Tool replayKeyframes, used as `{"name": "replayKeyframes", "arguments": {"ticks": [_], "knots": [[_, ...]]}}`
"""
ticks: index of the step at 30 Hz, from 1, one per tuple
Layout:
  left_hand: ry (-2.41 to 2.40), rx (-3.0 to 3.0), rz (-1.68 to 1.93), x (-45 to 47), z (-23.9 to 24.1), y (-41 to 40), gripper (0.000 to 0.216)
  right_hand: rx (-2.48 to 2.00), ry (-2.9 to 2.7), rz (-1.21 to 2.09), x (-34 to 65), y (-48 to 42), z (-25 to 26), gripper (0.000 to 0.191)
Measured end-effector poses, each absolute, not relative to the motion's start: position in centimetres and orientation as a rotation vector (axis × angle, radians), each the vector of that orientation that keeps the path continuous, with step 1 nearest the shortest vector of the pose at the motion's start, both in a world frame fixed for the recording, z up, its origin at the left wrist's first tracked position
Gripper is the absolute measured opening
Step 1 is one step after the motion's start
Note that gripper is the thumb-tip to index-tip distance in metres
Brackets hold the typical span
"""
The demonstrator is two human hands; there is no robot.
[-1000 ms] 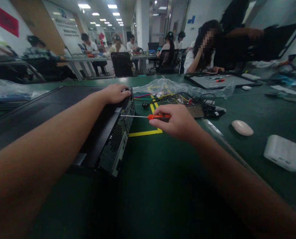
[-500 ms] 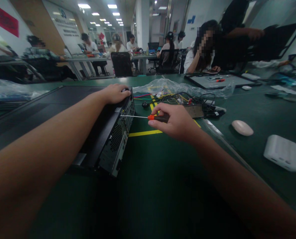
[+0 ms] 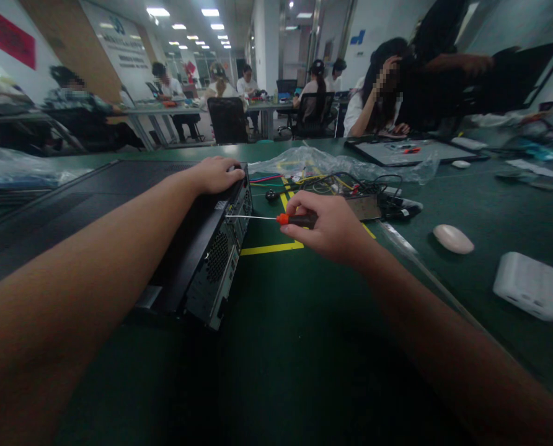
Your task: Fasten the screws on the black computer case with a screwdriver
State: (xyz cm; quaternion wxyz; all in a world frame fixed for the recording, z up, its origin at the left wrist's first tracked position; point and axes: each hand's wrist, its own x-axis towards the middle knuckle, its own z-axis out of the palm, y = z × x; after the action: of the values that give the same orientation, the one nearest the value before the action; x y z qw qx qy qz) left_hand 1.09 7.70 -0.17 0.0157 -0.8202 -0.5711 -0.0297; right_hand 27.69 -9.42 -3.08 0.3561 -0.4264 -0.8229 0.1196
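head view: right hand (image 3: 332,228) holds screwdriver (image 3: 283,218) to computer case (image 3: 202,235).

A: Arms' condition?
B: Left forearm (image 3: 95,266) and right forearm (image 3: 425,316) bare as far as visible, narrowing toward the wrists.
A: Hands?
B: Left hand (image 3: 215,175) and right hand (image 3: 325,226), both bare.

Ceiling lights (image 3: 210,12) are glowing top centre-left, red banner (image 3: 7,34) is hanging upper left, white column (image 3: 266,49) is standing top centre, black chair (image 3: 227,121) below-left.
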Motion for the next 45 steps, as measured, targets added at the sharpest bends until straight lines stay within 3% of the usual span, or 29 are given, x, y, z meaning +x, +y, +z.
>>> {"name": "replayKeyframes", "arguments": {"ticks": [45], "knots": [[-1.770, -2.575, -0.120, 1.06, 0.02, 7.45, 0.078, -1.144, -2.120, 0.363, 27.93, -8.97, -3.43, 0.021]]}}
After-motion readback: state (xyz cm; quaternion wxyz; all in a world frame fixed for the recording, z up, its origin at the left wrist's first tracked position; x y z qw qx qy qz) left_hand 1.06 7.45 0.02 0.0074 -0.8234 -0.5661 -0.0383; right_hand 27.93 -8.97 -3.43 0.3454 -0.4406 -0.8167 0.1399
